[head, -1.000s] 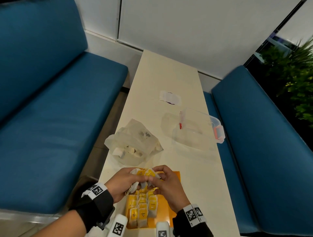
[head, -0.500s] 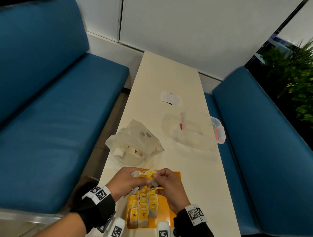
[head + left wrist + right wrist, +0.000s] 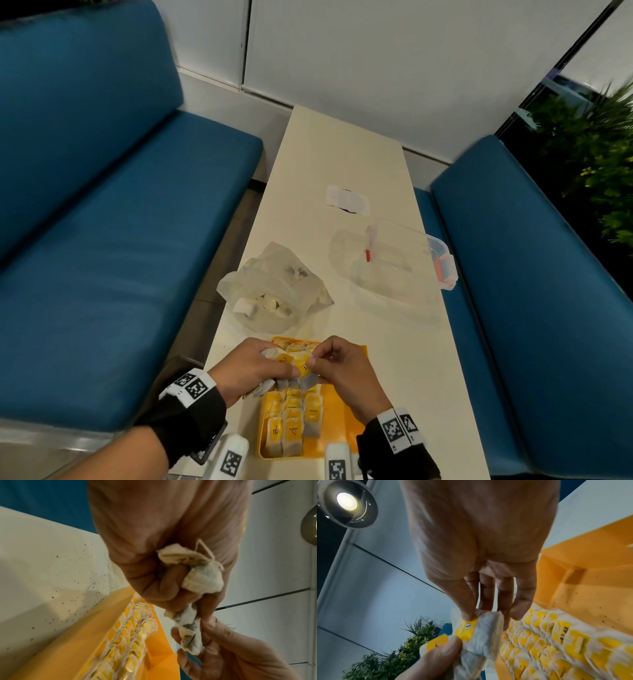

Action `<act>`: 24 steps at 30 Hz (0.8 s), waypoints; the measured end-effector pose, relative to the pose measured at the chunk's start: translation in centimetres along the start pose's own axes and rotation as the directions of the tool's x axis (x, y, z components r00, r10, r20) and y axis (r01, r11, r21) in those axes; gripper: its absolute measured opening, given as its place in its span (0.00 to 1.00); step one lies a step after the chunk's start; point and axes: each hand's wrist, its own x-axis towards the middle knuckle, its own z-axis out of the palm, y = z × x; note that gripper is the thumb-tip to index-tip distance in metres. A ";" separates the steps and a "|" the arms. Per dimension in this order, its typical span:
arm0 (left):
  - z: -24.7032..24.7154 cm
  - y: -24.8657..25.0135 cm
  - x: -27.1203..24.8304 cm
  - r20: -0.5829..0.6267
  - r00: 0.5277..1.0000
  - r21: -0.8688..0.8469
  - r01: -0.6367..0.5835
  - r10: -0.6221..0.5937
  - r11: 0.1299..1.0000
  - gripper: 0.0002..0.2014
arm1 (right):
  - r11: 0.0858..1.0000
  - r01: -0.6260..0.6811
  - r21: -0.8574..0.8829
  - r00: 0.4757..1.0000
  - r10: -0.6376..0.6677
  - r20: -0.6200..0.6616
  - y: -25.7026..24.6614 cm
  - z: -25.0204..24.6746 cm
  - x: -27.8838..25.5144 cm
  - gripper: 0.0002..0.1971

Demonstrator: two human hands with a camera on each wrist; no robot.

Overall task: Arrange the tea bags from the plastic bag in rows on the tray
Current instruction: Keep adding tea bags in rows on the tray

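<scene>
Hands lower over tray [image 3: 346, 435] than a second ago. Left hand [image 3: 250, 371] fisted round bunch of tea bags [image 3: 197, 573]; right hand [image 3: 342, 373] now pinches one bag [image 3: 479, 626] by its tag, drawing it free. Next row placement likely. Bag [image 3: 274, 301] beyond tray holds more.

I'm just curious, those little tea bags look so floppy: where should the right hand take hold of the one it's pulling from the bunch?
Probably at its stiff yellow tag at the top edge, coming from the right, away from the left hand that holds the bunch. The pouch below is soft and crumples; the right hand already pinches it there.
</scene>
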 end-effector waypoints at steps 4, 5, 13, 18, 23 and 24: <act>-0.1 -0.1 -0.2 -0.017 1.000 0.043 -0.008 0.009 0.999 0.07 | 0.999 -0.012 -0.038 0.999 0.013 0.034 -0.3 -0.2 -0.1 0.04; -0.2 -0.1 -0.3 -0.019 1.000 0.083 -0.012 0.014 0.996 0.07 | 0.998 -0.007 -0.069 0.999 0.009 0.032 -0.3 -0.3 -0.1 0.05; -0.9 0.0 -0.5 -0.105 0.994 0.421 0.032 0.014 0.906 0.14 | 0.913 0.107 -0.394 0.992 -0.072 0.104 -1.6 -1.4 -0.5 0.07; -0.9 0.1 -0.8 -0.121 0.993 0.416 0.041 0.011 0.908 0.12 | 0.872 0.132 -0.472 0.987 -0.161 -0.023 -1.6 -2.7 -0.8 0.08; -0.4 0.1 -1.4 -0.124 0.992 0.311 0.021 0.019 0.950 0.11 | 0.871 0.033 -0.490 0.999 -0.039 -0.002 0.8 -3.5 -1.9 0.09; -0.3 0.0 -1.4 -0.124 0.992 0.300 0.018 0.020 0.954 0.11 | 0.881 0.008 -0.474 1.000 -0.007 0.005 1.3 -3.6 -2.2 0.08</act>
